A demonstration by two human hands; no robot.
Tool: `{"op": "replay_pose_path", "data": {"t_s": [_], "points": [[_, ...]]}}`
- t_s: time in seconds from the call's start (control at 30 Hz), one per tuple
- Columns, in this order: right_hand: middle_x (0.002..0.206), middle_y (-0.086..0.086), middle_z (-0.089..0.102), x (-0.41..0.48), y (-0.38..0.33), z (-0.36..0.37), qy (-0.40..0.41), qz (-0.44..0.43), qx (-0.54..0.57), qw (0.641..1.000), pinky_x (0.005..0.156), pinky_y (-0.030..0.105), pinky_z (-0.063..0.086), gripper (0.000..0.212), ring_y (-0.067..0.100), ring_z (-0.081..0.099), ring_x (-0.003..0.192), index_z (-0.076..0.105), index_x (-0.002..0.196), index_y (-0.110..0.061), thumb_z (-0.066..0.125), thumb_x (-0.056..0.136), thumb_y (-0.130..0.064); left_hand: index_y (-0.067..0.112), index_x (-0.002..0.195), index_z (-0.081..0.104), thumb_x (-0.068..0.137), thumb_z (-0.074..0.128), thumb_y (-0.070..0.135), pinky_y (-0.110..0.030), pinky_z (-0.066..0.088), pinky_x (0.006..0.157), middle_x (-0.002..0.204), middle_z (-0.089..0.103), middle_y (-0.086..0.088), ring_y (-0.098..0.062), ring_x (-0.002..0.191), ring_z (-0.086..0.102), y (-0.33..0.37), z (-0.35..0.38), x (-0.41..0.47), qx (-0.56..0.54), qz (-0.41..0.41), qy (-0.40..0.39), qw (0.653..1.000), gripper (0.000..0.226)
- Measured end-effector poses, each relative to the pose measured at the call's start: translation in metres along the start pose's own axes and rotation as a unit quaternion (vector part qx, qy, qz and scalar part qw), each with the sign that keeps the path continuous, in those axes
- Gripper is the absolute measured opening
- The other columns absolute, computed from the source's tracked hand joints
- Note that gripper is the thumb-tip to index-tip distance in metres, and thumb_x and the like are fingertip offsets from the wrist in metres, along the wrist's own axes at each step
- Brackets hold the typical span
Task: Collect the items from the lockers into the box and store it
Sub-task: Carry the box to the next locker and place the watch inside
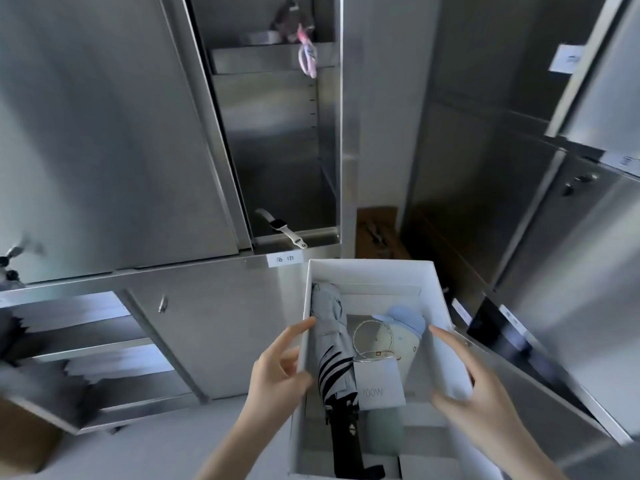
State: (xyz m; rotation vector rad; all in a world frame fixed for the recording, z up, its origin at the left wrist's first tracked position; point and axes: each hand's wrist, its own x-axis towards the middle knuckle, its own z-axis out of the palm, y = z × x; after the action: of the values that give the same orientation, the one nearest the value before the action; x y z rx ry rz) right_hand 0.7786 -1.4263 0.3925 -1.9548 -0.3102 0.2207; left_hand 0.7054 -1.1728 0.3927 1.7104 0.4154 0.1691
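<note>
I hold a white cardboard box [370,271] from both sides: my left hand [277,368] grips its left wall, my right hand [474,386] its right wall. Inside lie a folded grey umbrella [332,334] with black stripes, a white charger block [379,382], a thin metal bangle [372,339] and a pale plush toy with a blue cap [405,323]. Above the box an open steel locker [277,140] holds a white smartwatch [282,228] on its floor. On its upper shelf sits a dark item with a pink strap [306,53] hanging down.
The locker's steel door [104,133] stands open at left. Lower left, an open compartment [86,344] holds stacks of white paper. More steel lockers with labels and latches [581,181] fill the right. A brown carton [377,233] sits on the floor behind the box.
</note>
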Motion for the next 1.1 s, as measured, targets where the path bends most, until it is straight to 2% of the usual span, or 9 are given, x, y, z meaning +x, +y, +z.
{"op": "replay_pose_path", "data": {"t_s": [0.1, 0.23, 0.37, 0.6, 0.8, 0.87, 0.9, 1.0, 1.1], "points": [[0.142, -0.032, 0.038, 0.039, -0.001, 0.003, -0.029, -0.014, 0.010, 0.999, 0.087, 0.015, 0.051, 0.081, -0.031, 0.037, 0.111, 0.044, 0.132, -0.046, 0.063, 0.076, 0.010, 0.042, 0.123, 0.061, 0.072, 0.043, -0.022, -0.018, 0.029, 0.048, 0.056, 0.059, 0.008, -0.018, 0.058, 0.035, 0.003, -0.002, 0.026, 0.004, -0.003, 0.030, 1.000, 0.084], [0.143, -0.038, 0.033, 0.092, 0.001, -0.004, -0.067, -0.013, -0.007, 0.998, 0.101, 0.047, 0.042, 0.079, 0.015, 0.053, 0.117, 0.038, 0.134, -0.055, 0.066, 0.081, -0.004, 0.045, 0.123, 0.061, 0.071, 0.045, -0.021, -0.023, 0.030, 0.051, 0.056, 0.056, 0.001, -0.022, 0.059, 0.032, 0.010, 0.007, 0.064, 0.000, -0.020, 0.064, 0.998, 0.086], [0.142, -0.040, 0.032, 0.141, 0.000, -0.018, -0.102, -0.001, 0.076, 0.992, 0.117, 0.034, 0.020, 0.060, -0.014, 0.022, 0.136, 0.040, 0.134, -0.057, 0.058, 0.091, -0.019, 0.038, 0.124, 0.062, 0.074, 0.047, -0.023, -0.014, 0.029, 0.043, 0.043, 0.047, 0.012, -0.010, 0.043, 0.032, 0.023, 0.018, 0.092, -0.012, -0.027, 0.083, 0.996, 0.080], [0.140, -0.045, 0.030, 0.188, -0.002, -0.022, -0.118, 0.001, 0.092, 0.989, 0.115, 0.026, 0.018, 0.054, -0.022, 0.019, 0.132, 0.033, 0.141, -0.050, 0.049, 0.096, -0.024, 0.029, 0.128, 0.061, 0.076, 0.046, -0.025, -0.007, 0.034, 0.044, 0.036, 0.043, 0.013, -0.004, 0.038, 0.037, 0.037, 0.027, 0.123, -0.011, -0.034, 0.099, 0.994, 0.077], [0.141, -0.032, 0.032, 0.203, -0.004, -0.014, -0.058, 0.073, 0.115, 0.989, 0.104, 0.024, 0.021, 0.058, -0.008, 0.029, 0.131, 0.033, 0.143, -0.044, 0.049, 0.087, -0.044, 0.034, 0.129, 0.060, 0.077, 0.049, -0.021, -0.009, 0.032, 0.045, 0.038, 0.043, 0.013, -0.006, 0.041, 0.034, 0.041, 0.016, 0.143, 0.004, -0.029, 0.102, 0.994, 0.077], [0.109, -0.026, 0.056, 0.205, -0.006, -0.008, -0.045, 0.091, 0.121, 0.987, 0.093, 0.019, 0.033, 0.016, -0.006, 0.047, 0.108, 0.061, 0.105, -0.037, 0.050, 0.096, -0.030, 0.036, 0.129, 0.060, 0.077, 0.051, -0.020, -0.008, 0.032, 0.045, 0.038, 0.042, 0.013, -0.007, 0.042, 0.033, 0.042, 0.012, 0.148, 0.012, -0.023, 0.094, 0.995, 0.077], [0.087, -0.021, 0.057, 0.206, -0.006, -0.006, -0.046, 0.083, 0.105, 0.990, 0.083, 0.017, 0.037, 0.019, -0.002, 0.052, 0.091, 0.061, 0.082, -0.032, 0.051, 0.095, -0.023, 0.036, 0.129, 0.060, 0.078, 0.050, -0.020, -0.008, 0.032, 0.045, 0.038, 0.043, 0.014, -0.006, 0.041, 0.034, 0.042, 0.010, 0.150, 0.015, -0.020, 0.089, 0.996, 0.077], [0.063, 0.003, 0.031, 0.205, -0.009, 0.000, -0.051, 0.069, 0.062, 0.994, 0.060, 0.028, 0.028, 0.018, 0.016, 0.031, 0.061, 0.059, 0.069, -0.018, 0.057, 0.086, -0.015, 0.033, 0.131, 0.059, 0.078, 0.050, -0.021, -0.006, 0.033, 0.045, 0.038, 0.047, 0.015, -0.003, 0.039, 0.039, 0.042, 0.005, 0.156, 0.023, -0.017, 0.077, 0.997, 0.077], [0.057, -0.003, 0.025, 0.209, -0.009, 0.004, -0.042, 0.074, 0.044, 0.995, 0.056, 0.023, 0.025, 0.017, 0.014, 0.023, 0.056, 0.058, 0.076, -0.024, 0.056, 0.082, -0.008, 0.031, 0.132, 0.058, 0.078, 0.049, -0.022, -0.006, 0.034, 0.044, 0.038, 0.047, 0.016, -0.002, 0.038, 0.041, 0.040, -0.001, 0.160, 0.022, -0.016, 0.071, 0.997, 0.077]]}}
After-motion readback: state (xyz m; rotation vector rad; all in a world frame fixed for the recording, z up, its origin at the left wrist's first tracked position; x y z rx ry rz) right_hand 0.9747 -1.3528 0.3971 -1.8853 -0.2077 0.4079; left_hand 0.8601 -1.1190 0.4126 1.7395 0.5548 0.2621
